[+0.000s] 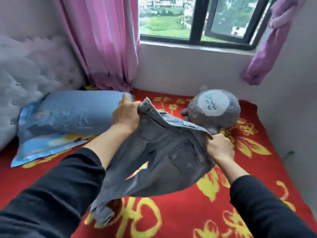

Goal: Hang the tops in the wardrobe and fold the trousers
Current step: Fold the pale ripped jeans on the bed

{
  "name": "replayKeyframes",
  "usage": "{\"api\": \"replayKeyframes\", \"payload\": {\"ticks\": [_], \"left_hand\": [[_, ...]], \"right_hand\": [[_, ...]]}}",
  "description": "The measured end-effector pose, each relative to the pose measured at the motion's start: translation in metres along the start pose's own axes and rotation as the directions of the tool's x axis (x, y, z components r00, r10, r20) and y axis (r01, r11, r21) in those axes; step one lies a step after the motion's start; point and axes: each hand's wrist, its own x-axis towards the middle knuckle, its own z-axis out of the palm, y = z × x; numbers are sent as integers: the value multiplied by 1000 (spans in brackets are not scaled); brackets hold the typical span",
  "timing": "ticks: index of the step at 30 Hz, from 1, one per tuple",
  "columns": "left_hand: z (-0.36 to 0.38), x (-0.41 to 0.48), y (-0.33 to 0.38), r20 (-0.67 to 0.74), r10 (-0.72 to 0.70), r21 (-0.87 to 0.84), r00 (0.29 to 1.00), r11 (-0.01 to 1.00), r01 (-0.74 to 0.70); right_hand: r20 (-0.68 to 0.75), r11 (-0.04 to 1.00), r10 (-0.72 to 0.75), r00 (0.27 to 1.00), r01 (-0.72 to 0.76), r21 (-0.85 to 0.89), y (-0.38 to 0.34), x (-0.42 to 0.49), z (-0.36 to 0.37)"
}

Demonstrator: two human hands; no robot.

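A pair of grey-blue denim trousers (164,157) hangs in the air above the bed, back pockets facing me. My left hand (126,115) grips the waistband at its left end. At the waistband's right end my right hand (220,148) holds the cloth in curled fingers. The legs droop down and to the left, and their hems touch the red blanket (188,212) near my left sleeve. No tops and no wardrobe are in view.
The bed carries a red blanket with yellow flowers. A blue pillow (72,114) lies at the left by a padded headboard (25,74). A grey plush toy (214,109) sits by the wall under the window (197,23). Pink curtains (103,40) hang at the left.
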Motion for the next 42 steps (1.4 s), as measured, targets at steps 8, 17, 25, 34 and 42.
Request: {"api": "replayKeyframes", "payload": {"ticks": [8, 17, 25, 34, 42], "left_hand": [[-69, 19, 51, -276, -15, -490, 961, 863, -127], [-106, 39, 73, -413, -55, -593, 909, 774, -222], [-116, 63, 52, -365, -384, -903, 848, 369, -221], [-84, 96, 50, 296, -195, -836, 935, 420, 353], [-77, 180, 97, 487, -109, -783, 866, 386, 489]], "right_hand": [[316, 971, -78, 946, 1, 238, -9, 26, -113], [100, 975, -30, 995, 7, 222, -15, 25, -138], [-446, 383, -16, 895, 417, 824, -88, -10, -189], [-396, 830, -181, 900, 356, 430, -80, 63, -170], [-185, 938, -107, 977, 161, 309, -107, 142, -209]]}}
